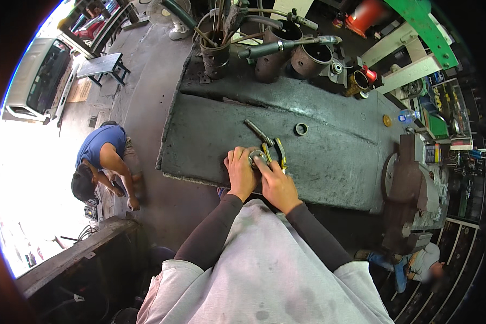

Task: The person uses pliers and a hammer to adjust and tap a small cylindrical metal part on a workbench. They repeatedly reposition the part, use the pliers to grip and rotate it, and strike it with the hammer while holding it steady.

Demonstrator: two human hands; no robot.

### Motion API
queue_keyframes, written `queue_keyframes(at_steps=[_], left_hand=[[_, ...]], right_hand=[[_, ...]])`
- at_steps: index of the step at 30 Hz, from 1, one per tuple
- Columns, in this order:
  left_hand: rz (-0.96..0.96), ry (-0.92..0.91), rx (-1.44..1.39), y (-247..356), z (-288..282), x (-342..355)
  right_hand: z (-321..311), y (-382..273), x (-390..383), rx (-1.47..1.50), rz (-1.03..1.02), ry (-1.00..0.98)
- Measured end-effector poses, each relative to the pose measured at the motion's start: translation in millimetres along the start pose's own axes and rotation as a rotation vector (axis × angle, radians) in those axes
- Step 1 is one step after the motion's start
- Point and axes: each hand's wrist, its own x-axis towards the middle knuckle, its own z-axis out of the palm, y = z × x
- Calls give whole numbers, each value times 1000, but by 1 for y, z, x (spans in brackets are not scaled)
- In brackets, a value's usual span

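My left hand is closed around a round silver metal part near the front edge of a dark metal bench. My right hand presses on that part with a finger, its other fingers bent close by. Just beyond my hands lies a yellow-and-black handled tool, partly hidden by them. A steel shaft lies diagonally above it, and a small metal ring sits to its right.
Metal cans of rods and tools line the bench's back. A vise stands right. A person in blue bends over work at left; another person is low at bottom right. A white vehicle is outside.
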Motion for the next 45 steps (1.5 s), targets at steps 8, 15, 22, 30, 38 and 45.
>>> queue_keyframes(at_steps=[8, 15, 22, 30, 38, 45], left_hand=[[-14, -51, -115, 5, -39, -11], [-850, -439, 134, -154, -154, -224], [-1368, -743, 139, -179, -199, -400], [-1379, -598, -3, -156, -175, -376], [-1353, -581, -31, -152, -166, -359], [-1366, -609, -18, -154, -159, -359]], right_hand=[[-7, 0, -22, -42, 34, -10], [-10, -1, -20, -21, 32, -12], [-17, -4, -19, 49, 81, -84], [-21, 4, -15, 44, 57, -130], [-20, 5, -16, 14, 31, -109], [-21, 6, -16, -16, -6, -89]])
